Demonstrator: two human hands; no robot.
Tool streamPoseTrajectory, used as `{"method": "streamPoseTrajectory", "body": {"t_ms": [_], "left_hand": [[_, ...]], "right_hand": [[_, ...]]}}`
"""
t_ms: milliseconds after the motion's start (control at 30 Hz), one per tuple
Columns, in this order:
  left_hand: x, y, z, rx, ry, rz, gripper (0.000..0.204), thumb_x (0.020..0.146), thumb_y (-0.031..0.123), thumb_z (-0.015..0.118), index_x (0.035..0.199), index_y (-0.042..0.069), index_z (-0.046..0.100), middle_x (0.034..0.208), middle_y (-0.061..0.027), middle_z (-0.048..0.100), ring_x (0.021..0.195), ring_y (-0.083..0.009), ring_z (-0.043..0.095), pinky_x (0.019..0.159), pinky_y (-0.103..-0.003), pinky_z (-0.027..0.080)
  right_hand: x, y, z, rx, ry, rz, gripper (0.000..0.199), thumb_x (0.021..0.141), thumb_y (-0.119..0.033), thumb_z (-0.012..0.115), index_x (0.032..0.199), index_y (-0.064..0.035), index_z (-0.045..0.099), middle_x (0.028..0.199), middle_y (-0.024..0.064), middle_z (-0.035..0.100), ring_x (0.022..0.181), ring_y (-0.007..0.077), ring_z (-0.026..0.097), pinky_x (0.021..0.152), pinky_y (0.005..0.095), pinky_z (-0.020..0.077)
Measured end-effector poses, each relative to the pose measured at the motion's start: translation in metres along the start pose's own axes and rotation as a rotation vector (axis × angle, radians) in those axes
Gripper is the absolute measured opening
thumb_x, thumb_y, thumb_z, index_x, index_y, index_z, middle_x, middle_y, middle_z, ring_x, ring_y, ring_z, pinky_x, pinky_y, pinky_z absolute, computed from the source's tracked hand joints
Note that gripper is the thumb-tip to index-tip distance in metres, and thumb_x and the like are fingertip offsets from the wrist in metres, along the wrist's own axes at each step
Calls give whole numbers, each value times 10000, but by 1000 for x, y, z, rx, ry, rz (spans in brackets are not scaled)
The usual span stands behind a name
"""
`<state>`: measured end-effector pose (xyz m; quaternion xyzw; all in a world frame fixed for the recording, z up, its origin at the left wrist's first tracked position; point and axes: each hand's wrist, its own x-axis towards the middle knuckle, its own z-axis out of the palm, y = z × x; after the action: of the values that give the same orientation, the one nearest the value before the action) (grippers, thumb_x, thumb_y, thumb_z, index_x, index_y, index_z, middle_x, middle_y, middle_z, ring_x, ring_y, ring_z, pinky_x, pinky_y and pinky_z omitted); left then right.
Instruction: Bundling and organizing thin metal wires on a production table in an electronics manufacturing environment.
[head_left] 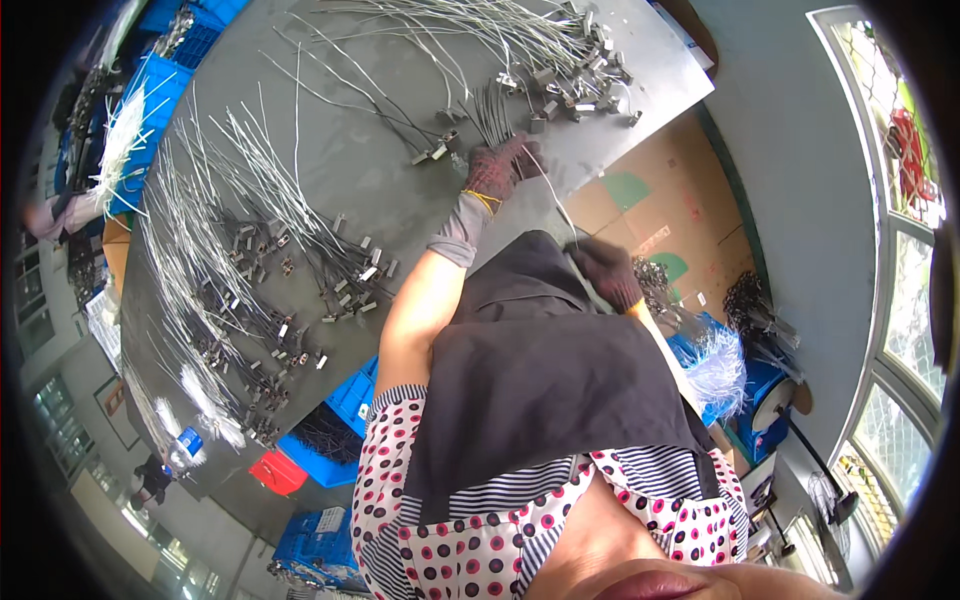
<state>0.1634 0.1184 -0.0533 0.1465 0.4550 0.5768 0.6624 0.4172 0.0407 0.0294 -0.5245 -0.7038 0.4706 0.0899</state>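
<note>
My left hand (494,172), in a dark knitted glove with a yellow cuff edge, is closed round a bundle of dark cables (490,112) over the far right part of the table. A single pale wire (551,190) runs from this bundle down to my right hand (608,272), also gloved, beside the apron. The right hand is smeared by motion; its fingertips meet the wire's lower end and look closed on it. Just left of the bundle lie a few cables with metal connectors (435,150). Beyond it spreads a large pile of connector-ended cables (590,80).
More cables with connectors (270,290) cover the left of the grey table (390,215). Blue crates (150,110) stand along the far left. Flattened cardboard (650,190) lies past the table's right edge. White wires (722,370) stick out of a bin at right.
</note>
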Motion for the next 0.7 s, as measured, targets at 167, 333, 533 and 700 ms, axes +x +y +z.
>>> {"method": "streamPoseTrajectory", "body": {"t_ms": [167,333,533,700], "left_hand": [[10,-19,-4,-204,-21,-239,290,955,176,694,1214,55,641,1103,-131,705,1036,-305,694,934,-495,597],[12,-13,-5,-238,19,-41,240,968,228,695,1138,64,647,1035,-131,706,945,-298,702,893,-533,607],[15,26,-7,-273,96,74,271,952,277,722,1104,78,617,974,-102,702,897,-276,700,865,-559,603],[6,33,-7,-386,200,109,240,942,245,731,1084,91,615,937,-96,694,848,-270,690,845,-574,604]], "right_hand": [[-109,51,3,313,53,401,322,990,-284,609,1096,-3,725,953,155,744,883,270,719,801,354,543],[-150,108,7,82,40,197,327,993,-291,612,1106,-6,725,946,144,749,898,235,711,827,348,535],[-168,119,11,146,106,382,332,994,-297,612,1109,-6,723,951,146,747,902,228,708,829,347,532],[-170,113,10,170,137,439,336,995,-301,613,1112,-7,722,955,148,746,905,221,705,830,347,530]]}}
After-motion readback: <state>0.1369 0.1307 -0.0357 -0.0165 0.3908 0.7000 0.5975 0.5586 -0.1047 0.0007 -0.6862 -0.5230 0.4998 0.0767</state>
